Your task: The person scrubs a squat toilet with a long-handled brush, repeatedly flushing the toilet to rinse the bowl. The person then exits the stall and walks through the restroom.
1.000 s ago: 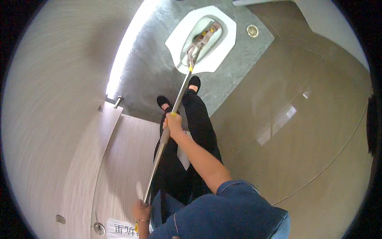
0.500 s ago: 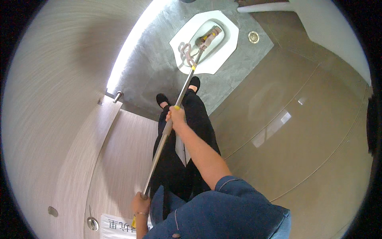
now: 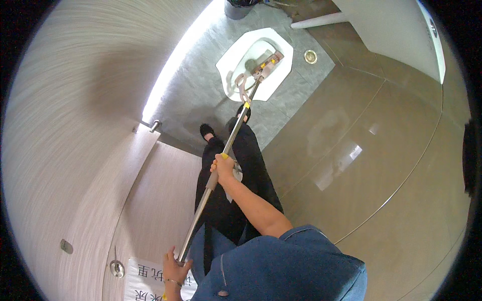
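Observation:
A long metal-poled mop (image 3: 232,134) slants from my lower left up to a white squat toilet (image 3: 282,50) in the floor. Its brownish-pink head (image 3: 268,64), with yellow parts, is down in the bowl, and a loop-shaped lever (image 3: 241,85) sticks out beside the pole. Around the middle of the pole, just above a tan grip sleeve, my right hand (image 3: 224,167) is closed. My left hand (image 3: 175,268) is at the pole's near end, fingers spread, with the end touching between thumb and fingers. A dark greenish patch (image 3: 250,64) shows in the bowl beside the head.
Beyond the toilet stands a dark bin (image 3: 239,10). A round floor drain (image 3: 311,56) lies to the right. A pale panel door with a metal handle (image 3: 155,125) and a sign (image 3: 145,275) is at my left; a glossy brown tiled wall (image 3: 346,150) rises at the right.
My left hand's fingers have loosened and spread at the pole end. The mop head sits slightly farther right in the bowl. The whole view has shifted, bringing more of the bin into sight.

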The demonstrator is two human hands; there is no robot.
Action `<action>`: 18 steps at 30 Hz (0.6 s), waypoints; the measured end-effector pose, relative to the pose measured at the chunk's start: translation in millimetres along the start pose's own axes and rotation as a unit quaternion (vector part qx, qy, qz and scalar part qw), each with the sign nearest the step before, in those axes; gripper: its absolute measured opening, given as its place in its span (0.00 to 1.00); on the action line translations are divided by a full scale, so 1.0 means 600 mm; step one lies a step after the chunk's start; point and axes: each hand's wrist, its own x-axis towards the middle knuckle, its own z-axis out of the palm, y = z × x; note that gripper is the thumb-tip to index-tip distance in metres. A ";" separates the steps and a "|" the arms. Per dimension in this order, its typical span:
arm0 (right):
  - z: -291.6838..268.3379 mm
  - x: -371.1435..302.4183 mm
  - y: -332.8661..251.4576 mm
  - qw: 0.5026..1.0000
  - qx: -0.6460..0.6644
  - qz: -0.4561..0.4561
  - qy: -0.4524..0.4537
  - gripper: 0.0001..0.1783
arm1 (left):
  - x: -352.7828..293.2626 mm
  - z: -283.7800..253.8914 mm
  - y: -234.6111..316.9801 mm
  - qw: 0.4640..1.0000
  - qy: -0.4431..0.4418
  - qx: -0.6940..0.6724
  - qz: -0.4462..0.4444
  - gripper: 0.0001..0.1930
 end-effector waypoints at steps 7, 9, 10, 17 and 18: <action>0.018 -0.033 -0.062 0.999 0.025 0.038 -0.012 0.06 | -0.007 -0.060 0.226 0.965 -0.106 0.221 -0.092 0.15; 0.001 -0.018 -0.076 0.997 0.036 0.066 -0.020 0.07 | -0.018 -0.053 0.274 0.956 -0.110 0.255 -0.089 0.14; 0.002 -0.017 -0.098 0.996 0.041 0.077 -0.027 0.07 | -0.024 -0.054 0.288 0.953 -0.108 0.270 -0.086 0.14; -0.020 -0.056 -0.143 0.986 -0.057 0.120 -0.101 0.17 | -0.036 -0.031 0.255 0.973 -0.087 0.213 -0.011 0.17; -0.024 -0.072 -0.151 0.981 -0.101 0.115 -0.116 0.19 | -0.031 -0.028 0.247 0.974 -0.085 0.208 -0.005 0.18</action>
